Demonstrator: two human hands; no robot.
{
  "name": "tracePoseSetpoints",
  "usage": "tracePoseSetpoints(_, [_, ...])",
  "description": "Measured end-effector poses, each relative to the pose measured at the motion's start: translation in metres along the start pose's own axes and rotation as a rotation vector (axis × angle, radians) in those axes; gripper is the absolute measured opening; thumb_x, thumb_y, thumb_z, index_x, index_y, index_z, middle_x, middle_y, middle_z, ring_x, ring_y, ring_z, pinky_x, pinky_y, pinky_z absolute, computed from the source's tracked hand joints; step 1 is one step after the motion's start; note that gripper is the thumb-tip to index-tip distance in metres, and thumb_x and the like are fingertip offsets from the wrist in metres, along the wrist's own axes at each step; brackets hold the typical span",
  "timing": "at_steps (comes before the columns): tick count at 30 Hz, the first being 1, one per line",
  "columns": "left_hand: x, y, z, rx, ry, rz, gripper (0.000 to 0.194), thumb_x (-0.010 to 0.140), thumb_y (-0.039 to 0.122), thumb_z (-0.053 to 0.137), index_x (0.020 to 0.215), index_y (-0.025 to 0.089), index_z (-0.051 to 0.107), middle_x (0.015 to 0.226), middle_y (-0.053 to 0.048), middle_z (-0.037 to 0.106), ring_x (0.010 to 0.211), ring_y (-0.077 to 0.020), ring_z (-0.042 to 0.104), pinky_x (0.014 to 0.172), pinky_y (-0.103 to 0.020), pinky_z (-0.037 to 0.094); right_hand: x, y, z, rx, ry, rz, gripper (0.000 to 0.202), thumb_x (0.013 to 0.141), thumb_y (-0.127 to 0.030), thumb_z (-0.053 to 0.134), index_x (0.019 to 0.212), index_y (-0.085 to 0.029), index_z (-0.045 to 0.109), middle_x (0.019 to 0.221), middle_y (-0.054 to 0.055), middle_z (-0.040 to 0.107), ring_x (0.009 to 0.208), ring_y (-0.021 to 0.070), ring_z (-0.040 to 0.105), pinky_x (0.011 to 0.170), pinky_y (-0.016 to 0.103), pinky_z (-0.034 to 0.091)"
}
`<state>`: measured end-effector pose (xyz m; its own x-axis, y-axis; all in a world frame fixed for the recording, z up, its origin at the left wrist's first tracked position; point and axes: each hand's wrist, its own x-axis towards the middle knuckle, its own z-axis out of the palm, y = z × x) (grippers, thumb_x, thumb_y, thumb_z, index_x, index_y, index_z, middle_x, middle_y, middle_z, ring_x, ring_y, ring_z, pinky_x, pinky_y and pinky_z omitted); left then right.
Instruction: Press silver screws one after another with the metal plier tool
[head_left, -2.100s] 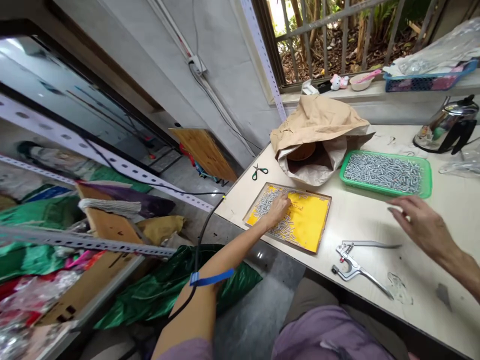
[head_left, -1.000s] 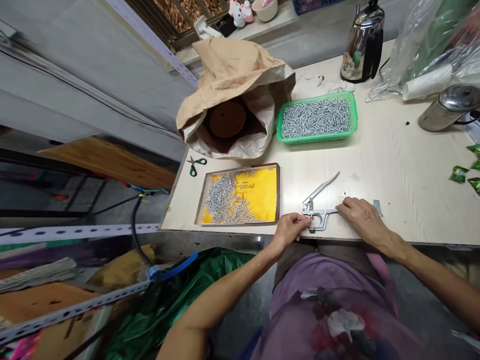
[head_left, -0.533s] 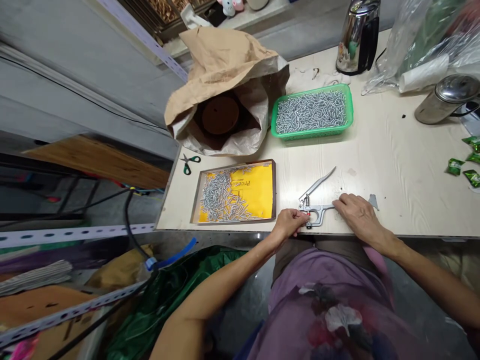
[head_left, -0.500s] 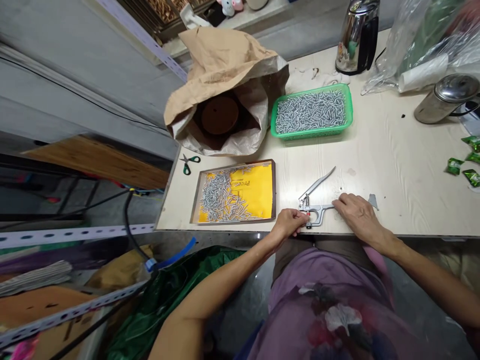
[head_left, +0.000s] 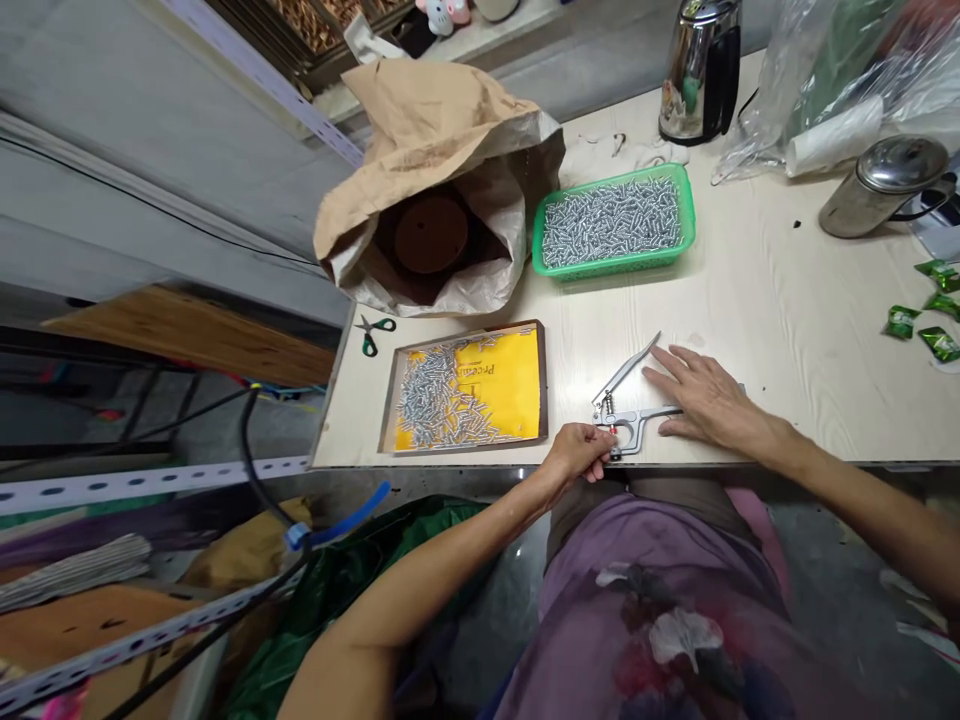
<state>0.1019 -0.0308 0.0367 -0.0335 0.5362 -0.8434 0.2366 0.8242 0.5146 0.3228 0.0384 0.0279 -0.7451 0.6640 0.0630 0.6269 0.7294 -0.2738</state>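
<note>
A pair of grey metal snap pliers (head_left: 637, 420) lies at the table's front edge, its upper handle raised at a slant and a small coil spring near the jaws. My left hand (head_left: 579, 452) is closed in a pinch at the jaw end, beside a small red part; what sits between the fingertips is hidden. Fingers spread, my right hand (head_left: 705, 402) hovers around the handle end, covering the tip of the lower handle. Left of the pliers is a shallow tray (head_left: 542, 385) with a yellow sheet (head_left: 514, 375) and many small silvery metal pieces (head_left: 427, 395).
A green basket (head_left: 611, 268) full of small springs (head_left: 615, 222) stands behind, next to an open paper sack (head_left: 427, 120). Scissors (head_left: 369, 335) lie at left. A kettle (head_left: 694, 75), a metal jug (head_left: 877, 190), plastic bags (head_left: 832, 90) and green wrapped sweets (head_left: 901, 321) occupy the back and right.
My right hand has let go of the lower handle's end, spread its fingers and lifted toward the raised handle. My left hand stays at the jaws. The view has shifted slightly.
</note>
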Motion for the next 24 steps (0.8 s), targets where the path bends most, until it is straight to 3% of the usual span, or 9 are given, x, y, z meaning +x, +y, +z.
tracePoseSetpoints(2, [0.0,-0.002,0.001,-0.017,0.008,-0.006,0.021,0.085,0.023,0.068,0.07,0.011,0.059,0.045,0.008,0.053,0.029,-0.0023,0.044,0.033,-0.012,0.034,0.013,0.015,0.004,0.03,-0.024,-0.079,0.08,0.073,-0.05,0.076,0.14,-0.018,0.045,0.15,0.019,0.04,0.137,0.039,0.032,0.1,0.053,0.039])
tracePoseSetpoints(6, [-0.003,-0.002,0.003,-0.048,0.028,-0.028,0.021,0.085,0.022,0.068,0.071,0.011,0.059,0.046,0.008,0.054,0.029,-0.0027,0.045,0.032,-0.013,0.034,0.036,0.036,0.015,0.062,-0.103,-0.177,0.097,0.061,-0.059,0.08,0.141,-0.017,0.044,0.144,0.02,0.046,0.136,0.0416,0.033,0.103,0.058,0.035])
tracePoseSetpoints(13, [-0.008,0.0,0.005,-0.058,0.04,-0.044,0.02,0.086,0.023,0.068,0.073,0.011,0.059,0.048,0.008,0.054,0.03,-0.0026,0.046,0.033,-0.013,0.036,0.042,0.026,0.003,-0.031,-0.168,-0.164,0.087,0.066,-0.057,0.077,0.134,-0.011,0.048,0.125,0.019,0.06,0.116,0.0359,0.05,0.102,0.053,0.033])
tracePoseSetpoints(24, [-0.011,-0.001,0.006,-0.003,0.053,-0.043,0.023,0.092,0.022,0.058,0.071,0.012,0.057,0.053,0.006,0.054,0.033,-0.0042,0.047,0.038,-0.016,0.039,0.026,0.007,-0.011,-0.096,-0.17,-0.128,0.06,0.082,-0.038,0.067,0.134,-0.015,0.048,0.112,0.012,0.066,0.102,0.0298,0.052,0.096,0.045,0.03])
